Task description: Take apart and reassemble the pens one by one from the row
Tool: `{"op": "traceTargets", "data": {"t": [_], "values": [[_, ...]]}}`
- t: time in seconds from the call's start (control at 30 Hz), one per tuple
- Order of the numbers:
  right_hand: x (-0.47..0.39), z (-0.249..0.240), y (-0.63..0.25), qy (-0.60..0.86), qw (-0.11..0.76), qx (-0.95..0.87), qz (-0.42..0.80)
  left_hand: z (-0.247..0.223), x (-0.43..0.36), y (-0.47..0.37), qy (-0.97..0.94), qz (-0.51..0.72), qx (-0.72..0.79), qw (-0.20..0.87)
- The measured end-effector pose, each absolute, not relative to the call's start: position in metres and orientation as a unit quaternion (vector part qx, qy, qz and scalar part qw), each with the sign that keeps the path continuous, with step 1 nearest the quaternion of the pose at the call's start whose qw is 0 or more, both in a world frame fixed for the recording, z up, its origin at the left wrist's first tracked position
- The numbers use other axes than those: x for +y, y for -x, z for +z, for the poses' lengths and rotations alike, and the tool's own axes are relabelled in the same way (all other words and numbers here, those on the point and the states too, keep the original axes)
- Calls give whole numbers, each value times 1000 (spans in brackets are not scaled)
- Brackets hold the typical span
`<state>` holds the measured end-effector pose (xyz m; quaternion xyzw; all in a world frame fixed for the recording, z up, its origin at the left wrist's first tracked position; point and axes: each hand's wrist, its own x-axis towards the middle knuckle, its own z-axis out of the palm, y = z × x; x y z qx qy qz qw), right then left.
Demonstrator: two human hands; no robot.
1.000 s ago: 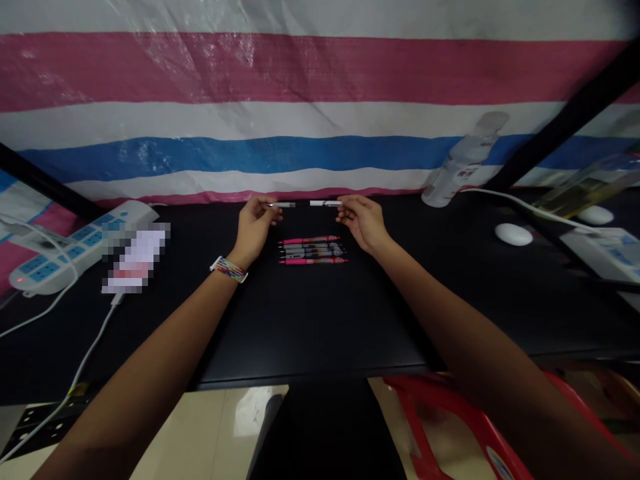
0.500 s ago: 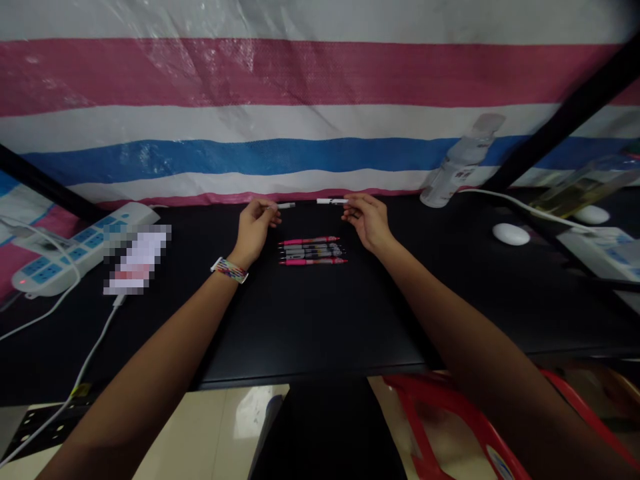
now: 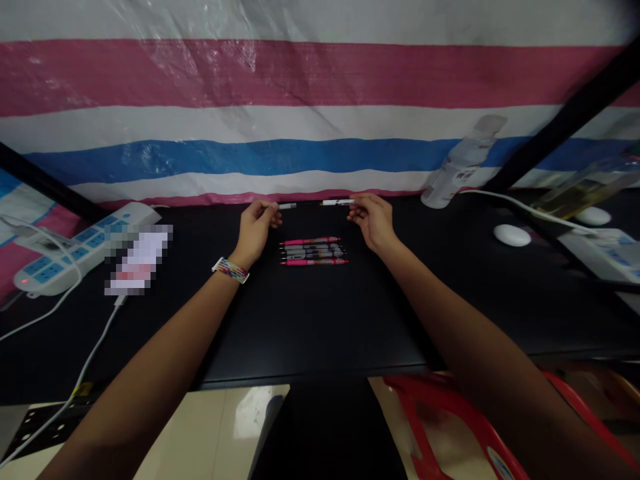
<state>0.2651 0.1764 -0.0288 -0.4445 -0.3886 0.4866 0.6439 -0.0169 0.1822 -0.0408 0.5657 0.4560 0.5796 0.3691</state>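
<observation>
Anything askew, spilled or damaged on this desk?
Nothing looks spilled or damaged. The row of pens lies neatly side by side. The bottle leans in the picture, probably from lens distortion. A pixelated item on the left can't be judged.

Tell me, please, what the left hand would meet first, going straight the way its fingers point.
Likely the white pen in the right hand, since the left hand points right toward it; depth is unclear.
</observation>
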Motion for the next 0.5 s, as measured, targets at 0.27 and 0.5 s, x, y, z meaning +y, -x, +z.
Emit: {"op": "traceTargets", "data": {"t": [0.27, 0.5], "values": [[180, -31, -266, 440, 649, -381, 491, -32, 177, 11, -540, 592, 460, 384], [168, -27, -261, 383, 576, -464, 554, -27, 168, 8, -621, 547, 447, 340]]}}
